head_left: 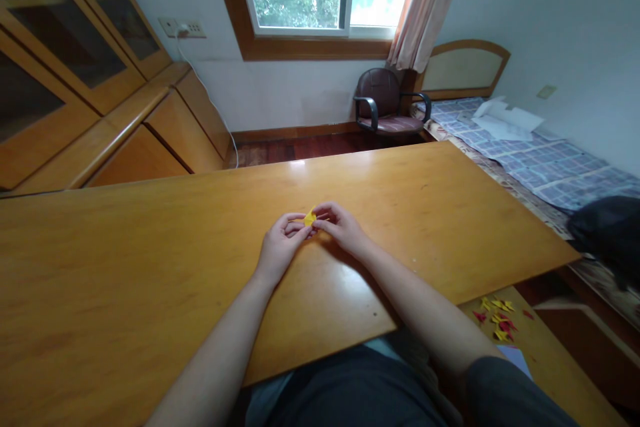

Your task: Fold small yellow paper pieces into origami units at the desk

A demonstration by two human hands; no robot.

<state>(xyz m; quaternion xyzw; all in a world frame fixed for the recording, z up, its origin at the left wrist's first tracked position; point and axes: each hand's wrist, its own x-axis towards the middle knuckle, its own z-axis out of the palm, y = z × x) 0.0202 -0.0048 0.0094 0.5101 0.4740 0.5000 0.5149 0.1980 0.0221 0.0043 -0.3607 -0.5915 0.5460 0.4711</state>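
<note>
A small folded piece of yellow paper point(310, 218) sits between the fingertips of both hands, just above the wooden table point(150, 260). My left hand point(280, 243) pinches it from the left with curled fingers. My right hand point(341, 227) pinches it from the right, fingers pressed together. Both forearms rest on the table near its front edge.
A lower wooden surface point(545, 353) at the right carries several small yellow and red folded paper pieces point(497, 320). Beyond the table stand a brown armchair point(385, 103), a bed with a patterned cover point(550, 160) and wooden cabinets point(75, 80) at the left.
</note>
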